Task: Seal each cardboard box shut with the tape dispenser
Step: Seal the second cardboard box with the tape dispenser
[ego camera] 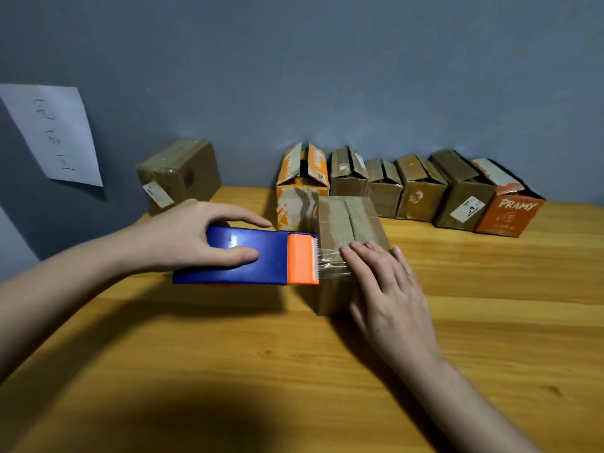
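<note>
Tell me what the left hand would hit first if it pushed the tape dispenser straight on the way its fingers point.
Most likely the small cardboard box: the left hand points right, and the tape dispenser it grips nearly touches that box, tape already bridging them. The right hand presses there too.

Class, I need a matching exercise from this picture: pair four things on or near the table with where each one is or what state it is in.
Things:
1. tape dispenser
2. box being taped
3. PRAMY box
4. sheet of paper

Places or states:
A. stuck on the wall, far left
B. right end of the back row
C. gripped by the left hand
D. under the flat fingers of the right hand

Pairs: 1-C, 2-D, 3-B, 4-A
</note>
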